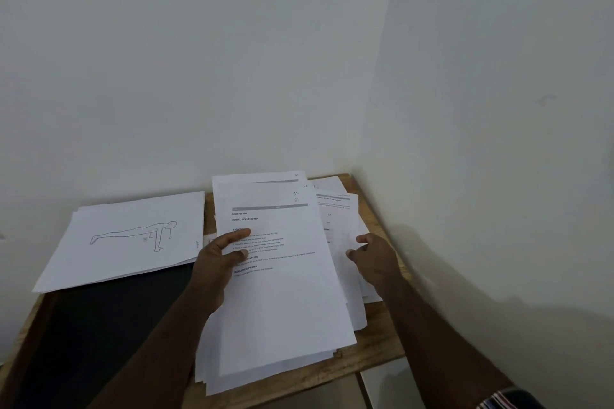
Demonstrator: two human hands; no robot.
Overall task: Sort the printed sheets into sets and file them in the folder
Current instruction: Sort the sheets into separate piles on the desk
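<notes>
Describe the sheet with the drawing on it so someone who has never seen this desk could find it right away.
Start at the wooden table pushed into the corner of the white walls and look to its far left. There a small pile of paper lies partly over a black folder, apart from the text sheets under the left hand. The sheet with the drawing tops that pile, the only page showing a line-drawn figure in a plank pose.

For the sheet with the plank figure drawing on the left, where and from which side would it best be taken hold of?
Probably by its near right corner, coming from the right. The plank drawing sheet lies flat on a few sheets atop the black folder, so fingers must peel an edge. That corner lies closest to the left hand, which holds the text stack.
</notes>
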